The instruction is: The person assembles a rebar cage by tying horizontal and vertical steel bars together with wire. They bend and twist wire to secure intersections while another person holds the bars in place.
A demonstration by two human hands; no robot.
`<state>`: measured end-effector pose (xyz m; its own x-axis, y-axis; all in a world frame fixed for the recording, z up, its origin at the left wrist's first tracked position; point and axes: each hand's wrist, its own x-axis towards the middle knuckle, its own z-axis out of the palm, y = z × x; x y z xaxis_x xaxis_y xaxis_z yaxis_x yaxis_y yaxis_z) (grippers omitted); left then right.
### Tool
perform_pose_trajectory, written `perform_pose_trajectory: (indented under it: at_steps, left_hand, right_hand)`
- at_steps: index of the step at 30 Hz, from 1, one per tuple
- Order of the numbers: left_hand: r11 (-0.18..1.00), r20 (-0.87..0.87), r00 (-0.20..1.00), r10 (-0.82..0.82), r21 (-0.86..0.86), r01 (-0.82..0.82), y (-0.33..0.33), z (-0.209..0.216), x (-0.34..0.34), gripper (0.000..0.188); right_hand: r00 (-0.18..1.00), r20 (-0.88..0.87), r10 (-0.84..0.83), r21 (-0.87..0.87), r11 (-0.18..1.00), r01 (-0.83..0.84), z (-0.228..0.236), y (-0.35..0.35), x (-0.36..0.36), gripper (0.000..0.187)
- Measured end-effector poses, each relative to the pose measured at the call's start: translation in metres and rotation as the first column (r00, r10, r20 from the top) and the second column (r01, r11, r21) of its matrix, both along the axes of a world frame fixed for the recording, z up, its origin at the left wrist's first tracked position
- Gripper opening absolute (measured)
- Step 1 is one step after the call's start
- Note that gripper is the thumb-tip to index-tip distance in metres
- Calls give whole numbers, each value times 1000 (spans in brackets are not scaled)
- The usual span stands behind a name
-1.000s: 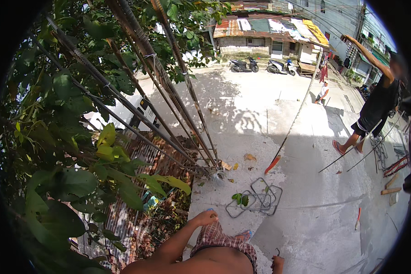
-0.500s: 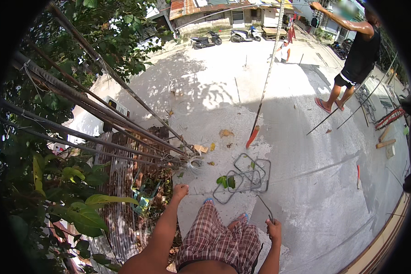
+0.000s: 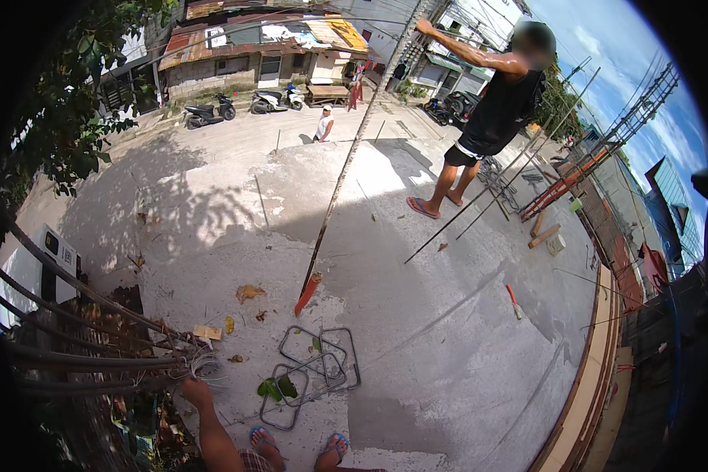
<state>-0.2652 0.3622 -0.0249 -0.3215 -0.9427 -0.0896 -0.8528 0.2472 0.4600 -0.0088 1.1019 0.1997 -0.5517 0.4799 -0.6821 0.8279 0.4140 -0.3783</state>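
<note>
My left hand (image 3: 197,392) is at the lower left, closed, right beside a loose coil of pale thin wire (image 3: 206,366). What its fingers hold, if anything, is hidden. The wire sits where several long rebar rods (image 3: 106,363) come together. My right hand is out of view. Bent steel rebar stirrups (image 3: 322,363) lie overlapping on the concrete ahead of my feet, with green leaves (image 3: 277,389) among them. A tall thin rod (image 3: 340,189) rises from the slab beyond them, with an orange-red piece (image 3: 308,295) at its foot.
A person in a black sleeveless top (image 3: 499,110) stands at the upper right, one arm raised. Another person (image 3: 324,124) is farther off, near parked motorbikes (image 3: 275,101). A red-handled tool (image 3: 514,301) and wood blocks (image 3: 544,236) lie to the right. Planks (image 3: 578,385) edge the slab.
My view has swung up and to the right. My left hand has come nearer the wire coil at the rods. My right hand, which held a bent metal rod, has left the view.
</note>
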Motion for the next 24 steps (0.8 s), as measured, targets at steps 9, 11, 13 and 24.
perform_pose_trajectory:
  at_steps: [9,11,13,24]
  left_hand:
    - [859,-240,897,371,457,-232,-58,-20,42,14]
    - [889,-430,839,333,441,-127,-53,12,64,10]
    - [864,-610,675,415,496,-83,-41,69,85,6]
    - [700,-637,602,-481,135,702,146,552,88,12]
  right_hand:
    - [793,-304,528,89,845,-528,5,-54,-29,25]
    - [582,-481,655,278,744,-608,8,-66,-49,23]
    - [944,-91,317,-106,940,-326,24,-69,-84,20]
    - [800,-596,73,-523,721,-455,242,-229,-306,16]
